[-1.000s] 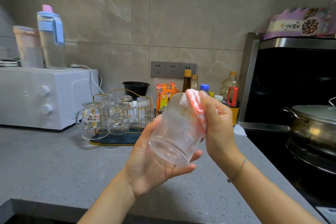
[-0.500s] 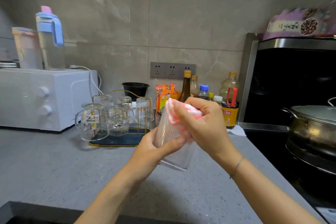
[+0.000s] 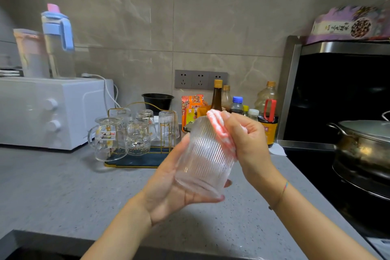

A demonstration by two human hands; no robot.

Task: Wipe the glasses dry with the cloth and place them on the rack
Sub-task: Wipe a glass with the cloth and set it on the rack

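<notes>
A clear ribbed glass (image 3: 202, 156) lies tilted in my left hand (image 3: 168, 186), its base pointing up and away, its mouth toward me. My right hand (image 3: 249, 143) presses a folded pink-and-white cloth (image 3: 219, 129) against the glass's upper right side. Behind, on the grey counter, a gold wire rack (image 3: 145, 107) on a dark tray (image 3: 137, 161) carries several upturned glasses (image 3: 168, 124), with a glass pitcher (image 3: 108, 137) at its front left.
A white microwave (image 3: 52, 112) with two jugs on top stands at the left. Bottles and a snack pack (image 3: 191, 110) line the wall behind my hands. A steel pot (image 3: 365, 143) sits on the black hob at right. The counter edge runs along the bottom.
The glass has tipped back from near upright to a tilt, with its mouth toward me. My right hand and the cloth slid from the glass's top to its upper right side.
</notes>
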